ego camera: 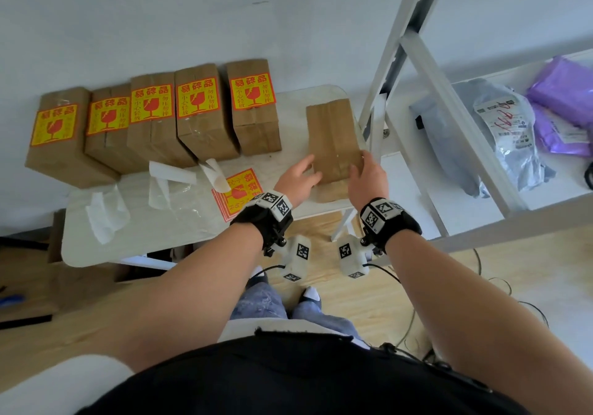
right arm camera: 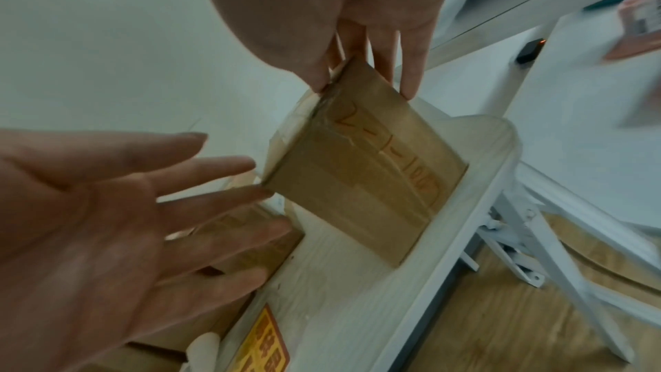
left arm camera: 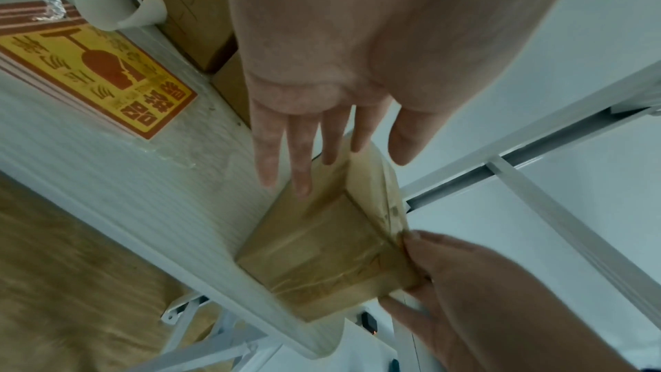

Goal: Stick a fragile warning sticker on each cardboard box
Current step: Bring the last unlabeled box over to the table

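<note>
Unstickered box (ego camera: 333,140) upright on tabletop (ego camera: 179,219), long axis running away; right fingers (right arm camera: 411,78) pinching near corner, left fingers (left arm camera: 300,163) straight, empty, alongside.

a plain pale wall (ego camera: 160,13) stands behind a small white table (ego camera: 144,222); a white metal shelf rack (ego camera: 426,71) stands just to its right, on a light wooden floor (ego camera: 369,292)

Beside my white tabletop (ego camera: 179,231) stands a white metal shelf rack (ego camera: 426,61) holding purple mailer bags (ego camera: 564,93) and a grey parcel bag (ego camera: 510,145), with cables (ego camera: 500,286) trailing over the wooden floor (ego camera: 353,296) below.
</note>
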The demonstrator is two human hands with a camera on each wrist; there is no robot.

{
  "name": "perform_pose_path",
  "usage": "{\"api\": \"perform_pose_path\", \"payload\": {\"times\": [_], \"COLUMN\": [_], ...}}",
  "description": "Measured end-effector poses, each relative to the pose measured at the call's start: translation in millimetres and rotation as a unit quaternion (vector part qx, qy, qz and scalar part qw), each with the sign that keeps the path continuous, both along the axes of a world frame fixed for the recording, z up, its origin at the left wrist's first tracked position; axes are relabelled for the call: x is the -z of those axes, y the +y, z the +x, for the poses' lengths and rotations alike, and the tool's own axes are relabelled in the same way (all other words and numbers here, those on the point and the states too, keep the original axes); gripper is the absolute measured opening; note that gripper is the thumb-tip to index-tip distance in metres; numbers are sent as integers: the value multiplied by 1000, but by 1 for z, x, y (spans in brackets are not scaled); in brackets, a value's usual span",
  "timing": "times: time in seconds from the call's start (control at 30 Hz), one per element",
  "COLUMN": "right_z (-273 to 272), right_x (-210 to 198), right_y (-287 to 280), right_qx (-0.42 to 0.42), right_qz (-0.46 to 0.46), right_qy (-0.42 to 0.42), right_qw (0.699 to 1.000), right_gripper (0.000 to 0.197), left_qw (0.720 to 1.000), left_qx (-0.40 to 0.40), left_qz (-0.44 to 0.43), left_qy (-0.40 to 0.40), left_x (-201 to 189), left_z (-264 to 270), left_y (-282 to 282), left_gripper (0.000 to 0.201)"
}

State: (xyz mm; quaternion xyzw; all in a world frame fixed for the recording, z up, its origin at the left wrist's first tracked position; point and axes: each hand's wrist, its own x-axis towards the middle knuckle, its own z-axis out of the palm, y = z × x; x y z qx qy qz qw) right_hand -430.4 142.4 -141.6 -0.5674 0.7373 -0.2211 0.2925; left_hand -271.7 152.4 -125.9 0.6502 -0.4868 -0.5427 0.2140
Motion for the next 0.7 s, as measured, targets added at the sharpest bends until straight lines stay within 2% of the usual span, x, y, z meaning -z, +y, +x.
{"api": "perform_pose_path", "payload": {"times": [0.07, 0.17, 0.3, 0.4, 0.47, 0.53, 0.6, 0.7], "right_z": [-5, -2, 26, 62, 88, 113, 131, 149], "right_x": [0, -4, -13, -26, -29, -26, -15, 16], "right_y": [-1, -1, -6, -12, -16, -21, -25, -29], "right_qx": [10, 16, 19, -17, -51, -62, -59, -71], "right_qz": [17, 2, -78, -155, -182, -160, -87, 62], "right_qy": [0, 25, 62, 50, -7, -64, -87, -63], "right_qw": [1000, 1000, 995, 987, 982, 983, 991, 994], "right_gripper": [42, 47, 47, 48, 45, 41, 36, 37], "left_qw": [1000, 997, 986, 975, 965, 949, 935, 917], "left_qx": [4, -34, -107, -136, -156, -203, -249, -299], "left_qz": [9, 38, 74, 92, 115, 166, 204, 230], "left_qy": [-23, -65, -106, -147, -175, -176, -150, -131], "left_x": [0, 8, 12, 11, 19, 39, 69, 64], "left_z": [5, 27, 66, 95, 114, 133, 152, 166], "left_y": [-4, -10, -13, -10, -10, -8, -4, 12], "left_gripper": [56, 51, 40, 17, 28, 49, 70, 72]}}
